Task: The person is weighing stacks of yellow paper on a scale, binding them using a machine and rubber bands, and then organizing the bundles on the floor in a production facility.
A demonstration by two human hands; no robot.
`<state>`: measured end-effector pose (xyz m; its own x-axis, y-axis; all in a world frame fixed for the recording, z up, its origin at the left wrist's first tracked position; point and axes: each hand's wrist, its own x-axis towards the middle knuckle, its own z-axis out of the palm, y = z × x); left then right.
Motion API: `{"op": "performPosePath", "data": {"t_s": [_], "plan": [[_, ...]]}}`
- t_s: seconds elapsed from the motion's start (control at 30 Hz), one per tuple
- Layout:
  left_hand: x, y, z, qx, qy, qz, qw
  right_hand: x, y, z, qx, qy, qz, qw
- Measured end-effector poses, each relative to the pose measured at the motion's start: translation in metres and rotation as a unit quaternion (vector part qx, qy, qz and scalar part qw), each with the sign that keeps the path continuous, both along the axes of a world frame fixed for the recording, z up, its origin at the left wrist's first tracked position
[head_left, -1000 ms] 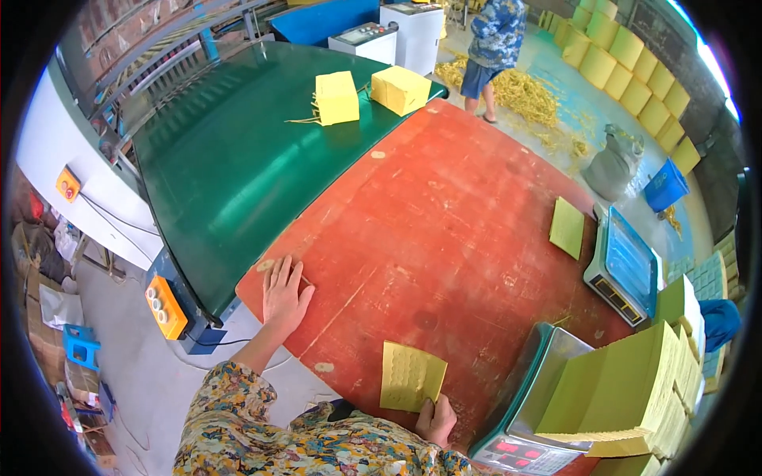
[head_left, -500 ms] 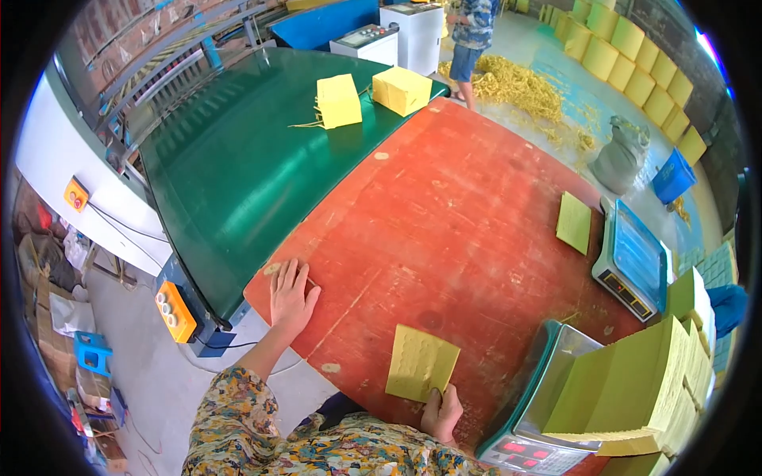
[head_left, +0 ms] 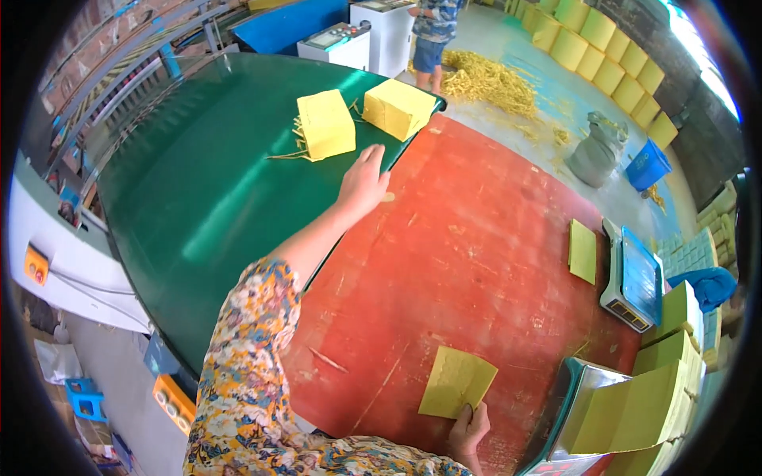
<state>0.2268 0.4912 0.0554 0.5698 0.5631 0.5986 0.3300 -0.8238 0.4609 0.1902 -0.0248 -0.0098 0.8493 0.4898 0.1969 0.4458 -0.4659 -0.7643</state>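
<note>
A workshop with a pale concrete floor is seen from above, and in the middle stands a large red table (head_left: 476,238) that meets a wide green conveyor belt (head_left: 198,198) on the person's left.

In the head view, the left hand (head_left: 363,182) is stretched far forward with the fingers open and spread, holding nothing. It is over the line where the belt meets the table. Just beyond its fingertips, on the belt, lies a yellow block (head_left: 325,124) with thin yellow strips hanging from its side, and a second yellow block (head_left: 398,108) lies a little to the right of the first one.

The right hand (head_left: 468,428) is close to the body, at the near edge of the table. Its fingers are closed on the lower corner of a yellow-green folded sheet (head_left: 456,382), which lies flat on the red surface just ahead of the hand.

Further to the right of this hand stands a metal tray (head_left: 565,397) with stacks of yellow-green sheets (head_left: 635,404). Ahead of it a weighing scale (head_left: 635,278) sits at the table edge, with a single yellow-green sheet (head_left: 582,251) beside it. Far beyond the left hand, another person (head_left: 432,32) stands near loose yellow shreds (head_left: 484,79) on the floor.
</note>
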Motion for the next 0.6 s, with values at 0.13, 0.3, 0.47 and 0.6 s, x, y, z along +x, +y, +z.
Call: {"op": "performPosePath", "data": {"t_s": [0.13,0.3,0.47,0.6], "plan": [[0.070,0.073,-0.011,-0.116,0.023,0.071,0.990,-0.005,0.004,-0.005,-0.027,-0.016,-0.032,0.999],[0.121,0.146,-0.031,-0.162,0.003,0.163,0.973,-0.007,0.010,-0.008,-0.056,-0.081,-0.053,0.994],[0.134,0.197,-0.041,-0.142,-0.167,0.199,0.955,-0.007,0.020,0.001,-0.077,-0.086,-0.055,0.992],[0.144,0.215,-0.040,-0.160,-0.142,0.191,0.958,-0.003,0.026,0.008,-0.089,-0.124,-0.042,0.987]]}}
